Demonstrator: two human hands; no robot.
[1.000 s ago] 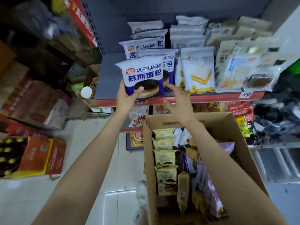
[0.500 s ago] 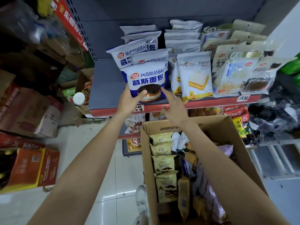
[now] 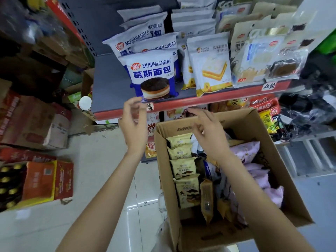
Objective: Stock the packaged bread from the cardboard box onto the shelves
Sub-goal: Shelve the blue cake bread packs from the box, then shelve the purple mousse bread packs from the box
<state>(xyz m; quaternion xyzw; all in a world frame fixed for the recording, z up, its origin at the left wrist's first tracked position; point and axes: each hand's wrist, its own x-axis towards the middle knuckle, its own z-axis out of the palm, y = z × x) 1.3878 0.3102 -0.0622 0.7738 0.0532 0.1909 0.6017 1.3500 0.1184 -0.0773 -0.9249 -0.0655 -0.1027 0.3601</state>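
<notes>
A white and blue mousse bread pack [image 3: 151, 73] stands upright at the front of the grey shelf [image 3: 107, 82], with more of the same packs behind it. My left hand [image 3: 133, 120] hangs just below the shelf's red edge, fingers apart, holding nothing. My right hand [image 3: 205, 128] hovers empty over the far rim of the open cardboard box [image 3: 269, 142]. Inside the box lie a row of cream bread packs [image 3: 181, 160], brown packs and purple packs [image 3: 252, 151].
White sandwich-bread packs [image 3: 209, 62] and clear-window packs [image 3: 263, 53] fill the shelf to the right. A lower shelf with red snack bags [image 3: 263, 104] sits behind the box. Cartons [image 3: 34, 122] and a bottle crate [image 3: 40, 182] stand on the tiled floor at left.
Both hands let go of the mousse bread pack, which now stands on the shelf front, and drew back down toward the box.
</notes>
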